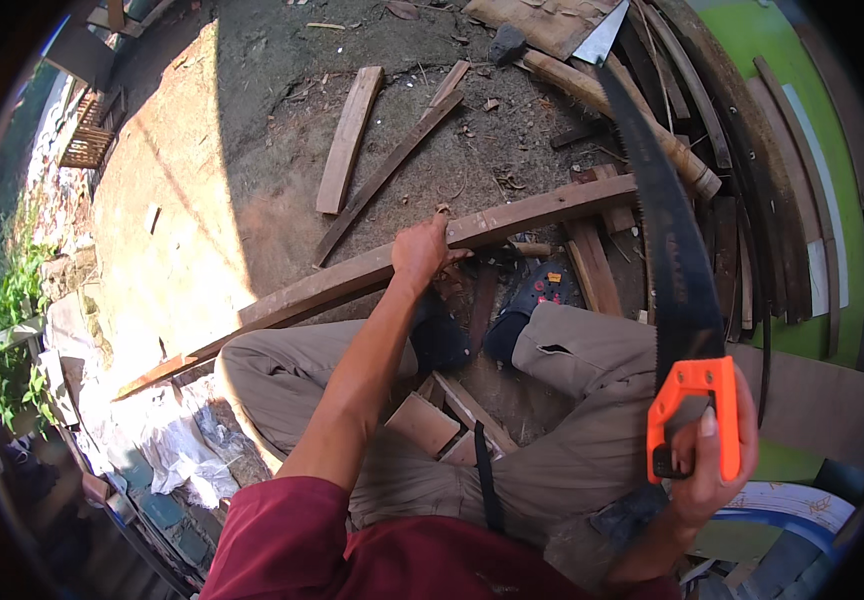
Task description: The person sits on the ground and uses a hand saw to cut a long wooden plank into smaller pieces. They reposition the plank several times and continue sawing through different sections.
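Observation:
A long wooden beam (pixel 312 288) lies slantwise in front of my legs, from the sunlit ground at the left to the wood pile at the right. My left hand (pixel 420 250) grips the beam near its middle, the thumb and fingers around its edge. On the right, my right hand (pixel 720 450) is wrapped around the orange handle of a hand saw (pixel 687 280). Its dark blade points up and away, tip toward the far right. The blade stands apart from my left hand and passes in front of the beam's right end, so I cannot tell whether they touch.
Two loose boards (pixel 350 140) and a thin strip (pixel 392 175) lie on the dirt beyond the beam. A hammer-like tool (pixel 508 45) rests by a bamboo pole (pixel 642 115) among scrap wood. Short wood blocks (pixel 422 425) sit between my legs; crumpled plastic (pixel 187 445) lies at left.

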Demonstrator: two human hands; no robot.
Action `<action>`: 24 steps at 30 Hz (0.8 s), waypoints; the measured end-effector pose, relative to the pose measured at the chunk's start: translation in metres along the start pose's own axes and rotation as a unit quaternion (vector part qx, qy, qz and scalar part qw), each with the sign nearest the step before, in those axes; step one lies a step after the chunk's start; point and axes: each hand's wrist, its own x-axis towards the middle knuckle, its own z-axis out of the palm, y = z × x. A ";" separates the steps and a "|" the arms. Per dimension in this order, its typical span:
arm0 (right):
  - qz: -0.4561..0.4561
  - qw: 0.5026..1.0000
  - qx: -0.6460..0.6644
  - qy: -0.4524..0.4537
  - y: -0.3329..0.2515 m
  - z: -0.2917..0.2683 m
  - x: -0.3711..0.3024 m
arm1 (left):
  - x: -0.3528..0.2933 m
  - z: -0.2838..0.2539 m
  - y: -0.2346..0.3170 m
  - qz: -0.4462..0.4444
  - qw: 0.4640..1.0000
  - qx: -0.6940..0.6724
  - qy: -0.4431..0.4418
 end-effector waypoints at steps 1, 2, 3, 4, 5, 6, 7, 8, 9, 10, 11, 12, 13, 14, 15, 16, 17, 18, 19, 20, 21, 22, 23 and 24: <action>0.017 0.999 -0.012 -0.037 0.008 0.024 0.013 | 0.002 -0.007 0.004 -0.007 1.000 -0.009 -0.017; 0.027 0.998 -0.014 -0.063 0.020 0.047 0.019 | 0.003 -0.012 0.009 -0.013 0.999 -0.015 -0.033; 0.035 0.996 -0.015 -0.087 0.031 0.070 0.025 | 0.002 -0.016 0.012 -0.016 0.998 -0.018 -0.051; 0.036 0.994 -0.008 -0.100 0.036 0.087 0.024 | 0.002 -0.013 0.014 -0.010 0.999 -0.022 -0.038; 0.049 0.993 0.000 -0.111 0.044 0.099 0.020 | 0.000 -0.007 0.007 -0.016 0.999 -0.024 -0.022; 0.060 0.991 0.005 -0.117 0.051 0.106 0.013 | -0.003 0.000 0.004 -0.015 0.999 -0.029 -0.005; 0.065 0.990 0.010 -0.121 0.057 0.110 0.008 | -0.005 0.008 0.000 -0.004 0.999 -0.027 0.021; 0.068 0.989 0.018 -0.127 0.063 0.112 0.002 | -0.005 0.016 -0.005 0.008 0.998 -0.025 0.052; 0.068 0.989 0.026 -0.132 0.070 0.111 -0.005 | -0.002 0.017 -0.006 0.021 0.996 -0.023 0.085; 0.069 0.988 0.033 -0.137 0.079 0.109 -0.012 | 0.000 0.019 -0.006 0.017 0.997 -0.021 0.070; -0.022 0.988 0.002 -0.151 0.092 0.107 -0.014 | 0.002 0.017 -0.004 0.010 0.998 -0.019 0.058; -0.014 0.984 -0.002 -0.178 0.099 0.103 -0.016 | -0.001 0.012 0.001 0.004 0.999 -0.017 0.037; -0.005 0.979 -0.007 -0.204 0.103 0.099 -0.017 | 0.002 0.006 0.004 -0.010 1.000 -0.023 0.000; 0.007 0.974 -0.010 -0.228 0.109 0.094 -0.021 | 0.005 -0.013 0.011 -0.022 0.999 -0.028 -0.040; -0.016 0.975 -0.057 -0.216 0.112 0.094 -0.023 | 0.009 -0.029 0.015 -0.030 0.996 -0.031 -0.076; -0.035 0.982 -0.046 -0.182 0.122 0.095 -0.028 | 0.010 -0.029 0.014 -0.033 0.996 -0.028 -0.084; -0.056 0.987 -0.035 -0.148 0.132 0.099 -0.033 | 0.012 -0.026 0.009 -0.036 0.995 -0.025 -0.090; -0.076 0.990 -0.023 -0.113 0.137 0.100 -0.037 | 0.014 -0.023 0.004 -0.039 0.994 -0.022 -0.097; -0.102 0.990 -0.021 -0.093 0.131 0.101 -0.037 | 0.014 -0.018 -0.003 -0.037 0.995 -0.032 -0.085; -0.103 0.991 -0.014 -0.080 0.132 0.101 -0.038 | 0.014 -0.019 -0.001 -0.036 0.995 -0.030 -0.086; -0.104 0.992 -0.006 -0.066 0.134 0.102 -0.037 | 0.015 -0.021 0.001 -0.035 0.995 -0.027 -0.086; -0.104 0.993 0.003 -0.056 0.135 0.103 -0.038 | 0.012 -0.024 0.002 -0.038 0.995 -0.025 -0.088; -0.087 0.994 0.020 -0.055 0.135 0.102 -0.037 | 0.012 -0.028 0.006 -0.035 0.995 -0.034 -0.090; -0.098 0.994 0.022 -0.046 0.136 0.101 -0.040 | 0.011 -0.028 0.004 -0.022 0.994 -0.042 -0.103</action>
